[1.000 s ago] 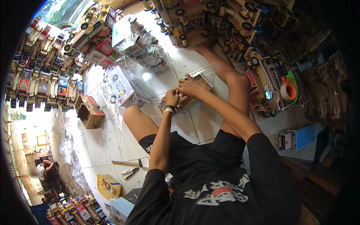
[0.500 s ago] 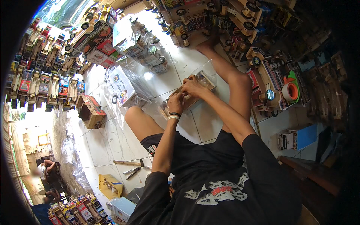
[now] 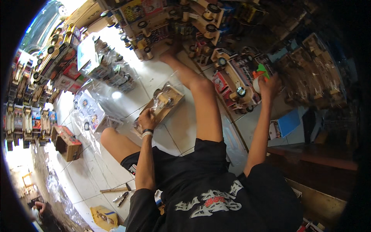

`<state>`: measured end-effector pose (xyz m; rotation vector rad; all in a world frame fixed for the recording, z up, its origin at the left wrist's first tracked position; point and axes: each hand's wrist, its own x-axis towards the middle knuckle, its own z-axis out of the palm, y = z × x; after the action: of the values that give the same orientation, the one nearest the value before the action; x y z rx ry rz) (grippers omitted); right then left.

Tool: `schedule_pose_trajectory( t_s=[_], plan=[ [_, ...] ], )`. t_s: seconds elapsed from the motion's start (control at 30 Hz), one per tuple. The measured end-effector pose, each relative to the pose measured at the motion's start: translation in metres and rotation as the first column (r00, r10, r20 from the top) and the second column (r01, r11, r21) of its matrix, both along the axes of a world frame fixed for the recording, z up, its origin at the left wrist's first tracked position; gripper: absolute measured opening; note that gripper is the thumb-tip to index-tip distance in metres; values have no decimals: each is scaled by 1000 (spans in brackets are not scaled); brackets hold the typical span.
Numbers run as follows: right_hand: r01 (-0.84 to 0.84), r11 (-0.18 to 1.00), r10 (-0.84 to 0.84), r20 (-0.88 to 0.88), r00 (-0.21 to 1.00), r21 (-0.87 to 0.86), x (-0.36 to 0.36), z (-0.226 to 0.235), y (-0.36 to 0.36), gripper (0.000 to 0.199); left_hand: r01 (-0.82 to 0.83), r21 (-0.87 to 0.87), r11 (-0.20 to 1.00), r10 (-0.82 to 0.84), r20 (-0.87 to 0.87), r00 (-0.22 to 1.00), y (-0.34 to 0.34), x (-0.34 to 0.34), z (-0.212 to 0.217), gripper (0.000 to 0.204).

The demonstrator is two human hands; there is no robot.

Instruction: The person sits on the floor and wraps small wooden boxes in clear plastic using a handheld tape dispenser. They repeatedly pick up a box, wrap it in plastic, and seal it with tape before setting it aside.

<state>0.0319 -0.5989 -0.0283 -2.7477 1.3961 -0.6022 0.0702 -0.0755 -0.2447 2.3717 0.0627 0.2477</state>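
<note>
On the tiled floor between my legs lies an open-topped, long wooden box. Clear plastic and some small wooden parts are inside it. My left hand, with bands at the wrist, has its fingers curled over the near left end of the box. Out to the right, my right hand is wrapped round a green and orange tape dispenser with a pale roll of tape. The dispenser is against a wooden toy truck, and my fingers partly cover it.
Plastic-wrapped toy trucks stand at the left beside a brown carton. A hammer, markers and a yellow bag lie near my left thigh. A blue-topped box sits at the right. More toy trucks are stacked behind.
My right hand has left the wooden box and reached right to grip the tape dispenser. My left hand stays at the box. The whole view has swung to the right.
</note>
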Motion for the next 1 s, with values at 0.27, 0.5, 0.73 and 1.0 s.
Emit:
schedule_pose_trajectory(
  t_s=[0.27,0.5,0.73,1.0],
  plan=[
    [-54,906,42,40,998,421,2,-59,-98,65,-57,-4,998,57,-70,996,-5,1,1,24],
    [-801,429,495,633,596,418,87,-12,107,34,-55,-13,998,55,4,998,-4,4,1,27],
    [-809,238,892,210,402,538,163,-51,372,33,-69,-148,987,57,-88,995,-3,7,-3,28],
    [-686,358,925,-138,355,634,203,-97,449,37,-102,-59,993,98,-75,992,-6,4,2,24]
  ],
)
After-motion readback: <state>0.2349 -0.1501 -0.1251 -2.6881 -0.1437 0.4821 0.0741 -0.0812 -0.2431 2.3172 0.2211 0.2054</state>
